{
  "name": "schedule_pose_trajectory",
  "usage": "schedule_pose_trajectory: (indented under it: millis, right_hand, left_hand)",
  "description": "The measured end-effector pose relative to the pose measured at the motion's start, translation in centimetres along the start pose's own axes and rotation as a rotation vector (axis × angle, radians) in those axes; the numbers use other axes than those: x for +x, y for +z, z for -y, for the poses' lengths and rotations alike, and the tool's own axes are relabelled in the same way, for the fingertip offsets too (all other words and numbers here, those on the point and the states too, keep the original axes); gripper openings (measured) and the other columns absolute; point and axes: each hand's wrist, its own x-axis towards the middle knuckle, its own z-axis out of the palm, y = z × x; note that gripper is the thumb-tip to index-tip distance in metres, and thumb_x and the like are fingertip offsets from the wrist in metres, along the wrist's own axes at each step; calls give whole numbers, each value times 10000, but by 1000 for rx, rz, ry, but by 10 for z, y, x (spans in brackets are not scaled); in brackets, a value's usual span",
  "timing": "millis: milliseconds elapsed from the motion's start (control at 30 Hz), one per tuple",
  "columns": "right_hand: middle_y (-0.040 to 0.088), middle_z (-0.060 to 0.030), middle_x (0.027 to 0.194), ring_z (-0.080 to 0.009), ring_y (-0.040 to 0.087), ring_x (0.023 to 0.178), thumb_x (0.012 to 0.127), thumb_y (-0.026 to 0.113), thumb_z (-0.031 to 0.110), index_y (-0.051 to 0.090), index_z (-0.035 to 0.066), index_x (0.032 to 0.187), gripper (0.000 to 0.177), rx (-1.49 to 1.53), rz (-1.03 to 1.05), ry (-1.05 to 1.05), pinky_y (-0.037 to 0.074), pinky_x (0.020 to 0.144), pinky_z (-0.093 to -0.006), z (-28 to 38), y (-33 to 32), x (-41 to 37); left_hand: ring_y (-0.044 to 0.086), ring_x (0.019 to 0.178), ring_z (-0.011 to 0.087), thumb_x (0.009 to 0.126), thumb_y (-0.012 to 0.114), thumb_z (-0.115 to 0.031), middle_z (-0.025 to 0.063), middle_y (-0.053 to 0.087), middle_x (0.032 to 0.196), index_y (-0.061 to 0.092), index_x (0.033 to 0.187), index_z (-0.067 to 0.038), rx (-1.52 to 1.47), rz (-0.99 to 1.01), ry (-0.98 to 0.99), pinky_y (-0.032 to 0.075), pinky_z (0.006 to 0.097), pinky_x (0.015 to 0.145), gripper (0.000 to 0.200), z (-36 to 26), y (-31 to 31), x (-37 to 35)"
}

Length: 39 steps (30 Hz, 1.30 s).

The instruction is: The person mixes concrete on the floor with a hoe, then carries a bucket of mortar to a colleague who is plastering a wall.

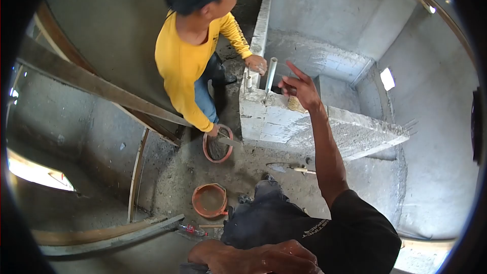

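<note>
— What's closest?
— The left hand [274,259], at the bottom edge, resting on the knee of dark trousers. The frame cuts it off, so I cannot tell whether its fingers are closed.
— And on the floor?
— A plastic bottle [192,230] lies beside the knee, with an orange bucket [194,200] just beyond it. Farther on, a trowel [290,168] lies at the foot of the block wall [269,122].
— The right hand?
— The right hand [299,89] is raised over the wall's top corner. Its fingers are spread, the forefinger stretched upward, and it grips nothing. A grey pipe [270,74] stands upright just beside it.
— Anyone else?
— A co-worker [182,61] in a yellow shirt stands past the wall's end. The co-worker's upper hand [256,63] rests on the wall top near the pipe. The co-worker's lower hand [214,131] holds a tool in a second bucket [204,147] of dark mortar.
</note>
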Motion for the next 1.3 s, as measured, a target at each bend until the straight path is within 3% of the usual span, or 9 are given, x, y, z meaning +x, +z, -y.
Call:
schedule_pose_trajectory:
  millis: [300,400,500,567,733,833,1100,1200,1300]
  right_hand:
    - [677,-96,999,-123,591,763,948,570,245,491,59,1378,475,-58,120,697,509,703,-282,-239,-50,-171]
    - [683,-82,777,-159,598,544,924,547,263,603,87,811,217,-344,124,944,421,414,-323,-335,-94,-277]
    - [601,-33,651,-166,549,493,843,645,228,602,91,676,220,-169,-258,1369,446,446,-361,-364,-121,-382]
    - [617,-54,721,-224,586,611,798,644,207,641,46,830,164,-131,307,446,488,587,-376,-394,-175,-474]
    - [656,-52,831,-277,600,694,830,614,226,659,110,864,129,-1432,915,786,479,723,-435,-440,-159,-480]
    - [691,-48,909,-223,595,692,872,590,230,641,110,870,130,-208,-329,1322,490,683,-421,-448,-140,-438]
    - [659,-24,701,-116,554,470,875,612,185,679,84,844,125,-217,-92,699,396,403,-257,-325,-76,-257]
    - [674,-30,811,-90,581,610,911,589,151,671,27,1021,185,-208,-212,347,475,511,-243,-256,-50,-163]
    - [686,-56,861,-95,605,669,934,579,171,628,0,1162,289,-393,-316,110,501,566,-242,-147,-14,-73]
  left_hand:
    - [547,948,304,909,599,-368,192,494,1122,574,1139,-75,17,-42,60,468,420,780,374,-5,7,-4]
    - [546,939,303,914,592,-360,187,493,1115,565,1136,-67,27,-46,56,472,419,774,368,-6,7,-3]
    - [546,929,301,919,584,-351,182,492,1108,557,1133,-58,34,-49,53,477,418,769,363,-4,5,-3]
    - [546,923,300,922,579,-345,179,491,1104,551,1131,-53,35,-59,57,480,417,765,360,-3,3,-2]
    - [546,907,297,930,566,-331,170,489,1092,538,1126,-39,144,-124,34,489,415,756,352,-15,-10,6]
    - [546,898,296,935,559,-322,166,488,1085,529,1123,-31,370,-137,-58,493,414,751,348,-13,-38,3]
    - [553,1036,228,881,674,-365,99,601,1080,591,1204,-44,1566,45,-901,447,360,879,463,22,-175,-111]
    - [573,1000,254,882,672,-371,149,614,1055,589,1232,-45,1392,151,-1038,469,366,844,485,-2,-158,-117]
    - [593,958,259,874,680,-380,163,614,1043,589,1233,-25,1189,-233,-1120,483,365,803,513,-18,-165,-150]
